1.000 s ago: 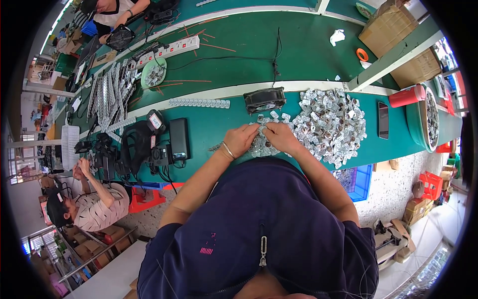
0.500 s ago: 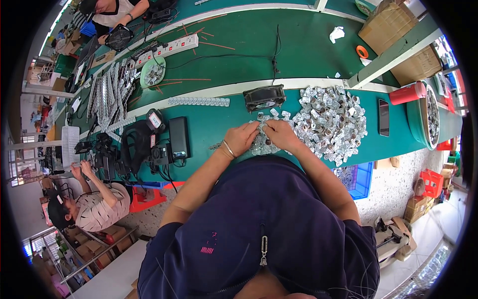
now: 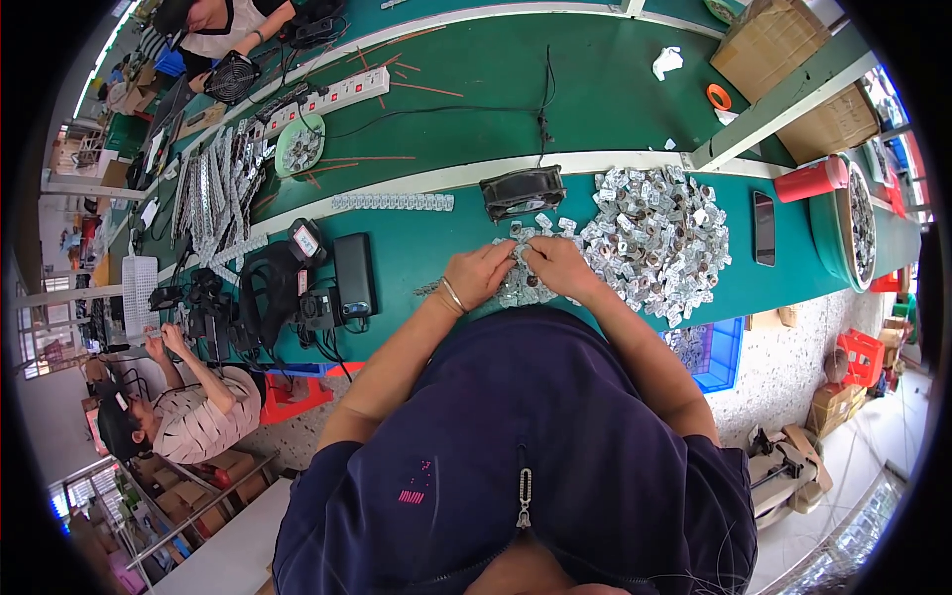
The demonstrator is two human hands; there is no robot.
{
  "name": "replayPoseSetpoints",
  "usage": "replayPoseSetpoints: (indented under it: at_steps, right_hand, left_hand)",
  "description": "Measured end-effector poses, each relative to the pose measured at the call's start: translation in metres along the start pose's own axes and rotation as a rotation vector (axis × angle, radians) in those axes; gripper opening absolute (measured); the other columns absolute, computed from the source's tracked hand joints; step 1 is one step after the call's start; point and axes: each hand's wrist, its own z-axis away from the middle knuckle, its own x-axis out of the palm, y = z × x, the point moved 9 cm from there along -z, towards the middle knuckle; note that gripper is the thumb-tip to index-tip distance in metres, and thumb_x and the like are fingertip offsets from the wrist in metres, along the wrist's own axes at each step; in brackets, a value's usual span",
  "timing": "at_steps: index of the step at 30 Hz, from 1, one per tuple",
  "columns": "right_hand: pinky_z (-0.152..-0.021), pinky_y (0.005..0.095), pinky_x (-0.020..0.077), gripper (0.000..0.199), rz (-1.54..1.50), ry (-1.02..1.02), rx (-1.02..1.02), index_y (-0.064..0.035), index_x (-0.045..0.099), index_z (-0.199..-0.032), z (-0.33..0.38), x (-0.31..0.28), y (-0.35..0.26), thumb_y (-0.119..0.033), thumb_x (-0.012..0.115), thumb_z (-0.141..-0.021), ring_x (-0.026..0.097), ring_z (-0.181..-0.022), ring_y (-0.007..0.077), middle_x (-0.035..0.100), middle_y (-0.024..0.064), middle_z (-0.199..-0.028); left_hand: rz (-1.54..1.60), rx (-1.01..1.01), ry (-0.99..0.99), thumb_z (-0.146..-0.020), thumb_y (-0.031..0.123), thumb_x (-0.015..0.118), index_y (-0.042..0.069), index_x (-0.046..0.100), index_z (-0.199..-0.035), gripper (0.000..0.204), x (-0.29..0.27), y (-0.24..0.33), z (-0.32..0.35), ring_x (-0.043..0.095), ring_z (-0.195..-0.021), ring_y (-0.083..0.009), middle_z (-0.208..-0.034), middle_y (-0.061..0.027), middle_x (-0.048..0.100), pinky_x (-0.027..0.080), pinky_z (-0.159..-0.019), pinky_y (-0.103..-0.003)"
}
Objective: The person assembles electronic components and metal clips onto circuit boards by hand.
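My left hand (image 3: 478, 275), with a bracelet at the wrist, and my right hand (image 3: 557, 266) meet close to the table's front edge. Both are closed, thumbs and fingers pinching at a small silvery metal piece whose exact shape the fingers mostly hide. Beneath and between them lies a small heap of similar metal pieces (image 3: 524, 288). A few more loose ones sit just beyond my fingertips. To the right of my right hand spreads a large pile of small metal pieces (image 3: 650, 243), some with brownish round parts. A black fan (image 3: 523, 191) stands just past my hands.
Left are a black box (image 3: 353, 273), dark devices with cables, and a joined metal strip (image 3: 393, 202). On the right lie a phone (image 3: 764, 228), a red cup (image 3: 811, 181) and a filled tub (image 3: 831, 233). Below is a blue crate (image 3: 722, 355). Two co-workers sit left.
The whole view has shifted very slightly. My hands stay pinched together at nearly the same spot, with only a tiny change of the fingers.
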Motion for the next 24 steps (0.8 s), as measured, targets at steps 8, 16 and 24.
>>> replayPoseSetpoints:
  at_steps: [8,16,24]
  right_hand:
    - [-0.054,0.0368,0.0402,0.022,0.040,0.035,-0.024,0.0009,0.053,-0.072,-0.009,-0.012,-0.003,-0.017,0.052,-0.084,0.049,-0.053,0.0238,0.052,0.0160,-0.060]
    - [-0.057,0.0446,0.0418,0.021,0.192,0.085,-0.149,-0.0011,0.053,-0.074,-0.023,-0.014,-0.018,-0.020,0.050,-0.083,0.054,-0.063,0.0394,0.055,0.0226,-0.068]
    - [-0.048,0.0286,0.0397,0.024,-0.026,0.082,-0.243,-0.0016,0.048,-0.067,-0.026,-0.056,-0.115,-0.017,0.056,-0.085,0.047,-0.050,0.0095,0.048,0.0040,-0.054]
  left_hand:
    - [-0.022,0.001,-0.020,-0.081,0.013,0.059,0.006,0.059,-0.101,0.021,0.003,-0.006,-0.014,0.060,-0.066,-0.0270,-0.081,-0.0096,0.062,0.049,-0.056,-0.035]
    - [0.061,-0.099,0.048,-0.083,0.015,0.055,0.007,0.057,-0.104,0.023,-0.015,-0.017,-0.022,0.060,-0.075,-0.0323,-0.087,-0.0136,0.062,0.049,-0.063,-0.039]
    - [0.100,-0.206,0.006,-0.085,0.019,0.054,0.005,0.059,-0.101,0.021,-0.005,-0.023,0.024,0.061,-0.082,-0.0324,-0.093,-0.0147,0.063,0.050,-0.070,-0.037]
